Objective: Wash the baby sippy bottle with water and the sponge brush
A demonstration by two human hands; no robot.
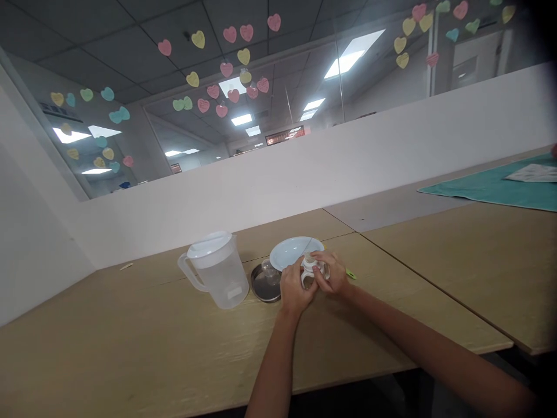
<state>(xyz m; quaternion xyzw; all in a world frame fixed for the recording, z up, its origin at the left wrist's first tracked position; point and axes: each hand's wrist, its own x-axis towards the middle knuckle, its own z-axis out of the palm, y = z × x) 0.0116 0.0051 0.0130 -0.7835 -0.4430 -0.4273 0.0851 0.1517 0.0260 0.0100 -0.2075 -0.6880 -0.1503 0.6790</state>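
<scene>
Both my hands are around a small white and clear piece [308,268] above the table, in front of a pale blue bowl. My left hand [295,290] has its fingers closed on the piece's left side. On its right side, my right hand [333,274] grips it between thumb and fingers. The piece has a ring or handle-like lower part; its exact form is too small to tell. Just left of my hands, a round metal tin [262,285] holds a clear rounded object [270,271]. The bowl [289,253] is partly hidden by my fingers.
A clear plastic pitcher [221,278] with a lid stands left of the tin. A green handle tip [350,274] shows beside my right wrist. A teal cloth [491,184] with a white sheet [535,173] lies at the far right. Behind the table [174,342] rises a white wall.
</scene>
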